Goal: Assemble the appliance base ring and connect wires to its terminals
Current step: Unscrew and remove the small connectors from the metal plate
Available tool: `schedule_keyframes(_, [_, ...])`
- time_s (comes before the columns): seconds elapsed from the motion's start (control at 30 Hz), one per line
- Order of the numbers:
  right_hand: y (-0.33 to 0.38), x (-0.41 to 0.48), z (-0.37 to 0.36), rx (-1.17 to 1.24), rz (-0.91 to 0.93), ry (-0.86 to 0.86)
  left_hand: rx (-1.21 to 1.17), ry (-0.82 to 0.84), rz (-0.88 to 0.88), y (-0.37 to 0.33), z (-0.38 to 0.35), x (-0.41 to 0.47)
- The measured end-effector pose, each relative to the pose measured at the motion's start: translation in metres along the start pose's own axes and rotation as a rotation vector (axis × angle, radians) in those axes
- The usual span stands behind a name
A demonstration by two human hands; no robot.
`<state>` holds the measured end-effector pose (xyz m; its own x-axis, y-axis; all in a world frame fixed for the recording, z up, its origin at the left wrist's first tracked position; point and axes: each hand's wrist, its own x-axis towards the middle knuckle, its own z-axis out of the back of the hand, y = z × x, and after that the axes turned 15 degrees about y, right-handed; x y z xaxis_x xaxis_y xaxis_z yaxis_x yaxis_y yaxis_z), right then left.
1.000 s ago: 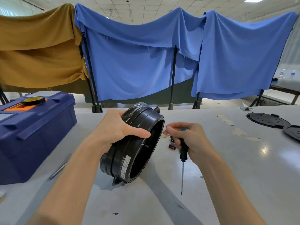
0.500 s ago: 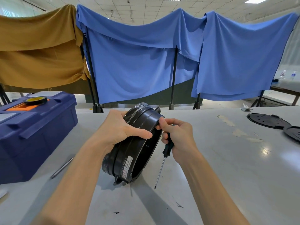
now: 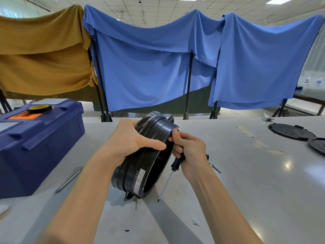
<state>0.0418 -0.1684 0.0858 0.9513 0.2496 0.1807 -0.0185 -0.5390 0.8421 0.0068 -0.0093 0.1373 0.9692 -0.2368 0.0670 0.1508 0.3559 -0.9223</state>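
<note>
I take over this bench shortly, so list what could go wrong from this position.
1. The right hand pinches the black ring's rim while also holding the screwdriver; its tip hangs loose near the table and could scrape or slip.
2. The ring stands on edge, steadied by the left hand; a relaxed grip may let it roll or topple.
3. A loose screw beside the right wrist could be swept away.

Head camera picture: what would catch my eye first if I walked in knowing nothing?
Probably the black ring standing on edge at the middle of the grey table, gripped by the left hand while the right hand touches its rim and holds a screwdriver pointing down. Then the blue cloths hanging behind, and the blue toolbox at left.
</note>
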Motion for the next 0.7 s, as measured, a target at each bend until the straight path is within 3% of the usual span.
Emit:
schedule_keyframes(0.23, [-0.005,-0.002,-0.002,-0.067,0.134,-0.050,0.000,0.013,0.002,-0.002,0.002,0.000])
schedule_keyframes(0.7, [-0.005,-0.004,-0.010,0.062,0.053,-0.058,0.001,0.001,0.008,-0.002,0.001,0.000])
